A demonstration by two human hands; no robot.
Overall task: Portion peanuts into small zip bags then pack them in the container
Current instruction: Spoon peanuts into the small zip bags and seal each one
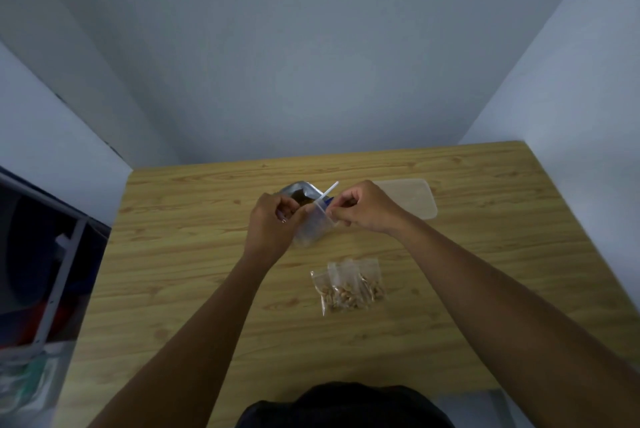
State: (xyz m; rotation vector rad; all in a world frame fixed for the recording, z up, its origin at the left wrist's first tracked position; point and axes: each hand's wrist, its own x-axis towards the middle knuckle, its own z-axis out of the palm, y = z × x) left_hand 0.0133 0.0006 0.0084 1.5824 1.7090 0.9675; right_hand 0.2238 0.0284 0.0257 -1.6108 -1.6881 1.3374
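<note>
Above the middle of the wooden table (194, 275), my left hand (272, 230) and my right hand (363, 208) pinch the two sides of the mouth of a small clear zip bag (311, 230). The bag hangs between them and looks empty. Just behind it lies a silver foil pouch of peanuts (294, 193), open at the top, with a white spoon handle (330, 189) sticking up out of it. Three small zip bags with peanuts (349, 285) lie overlapping on the table nearer to me.
A clear flat plastic container or lid (415, 199) lies behind my right hand. Walls close off the table at the back and right. A metal frame with dark items (59, 272) stands left of the table.
</note>
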